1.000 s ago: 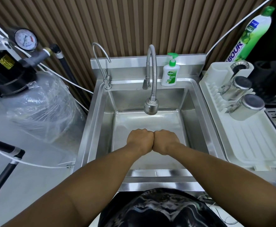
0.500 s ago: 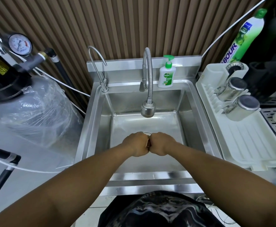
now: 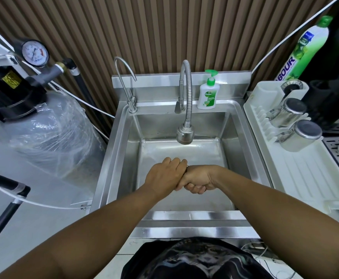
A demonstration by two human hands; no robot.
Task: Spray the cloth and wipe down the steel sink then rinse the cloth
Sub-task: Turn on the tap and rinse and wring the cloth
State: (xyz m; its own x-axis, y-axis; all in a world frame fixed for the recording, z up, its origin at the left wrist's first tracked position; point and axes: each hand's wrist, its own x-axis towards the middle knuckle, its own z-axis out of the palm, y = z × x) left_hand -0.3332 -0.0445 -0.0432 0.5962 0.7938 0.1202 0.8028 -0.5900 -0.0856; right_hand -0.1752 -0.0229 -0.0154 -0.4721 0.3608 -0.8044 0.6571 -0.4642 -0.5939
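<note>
The steel sink fills the middle of the view, its basin looking bare and dry. No water runs from the flexible faucet that hangs over the basin's far part. Both my hands are joined low over the basin floor. My right hand is a closed fist, knuckles turned down. The fingers of my left hand curl over the right fist. No cloth or spray bottle shows; anything inside the fists is hidden.
A thin second tap and a soap pump bottle stand on the sink's back ledge. To the right is a white dish rack with two steel cups, and a green bottle behind it. A plastic-wrapped tank sits to the left.
The two fists, first pressed knuckle to knuckle, have shifted. My left hand has opened slightly and now wraps over the right fist, which has rolled downward.
</note>
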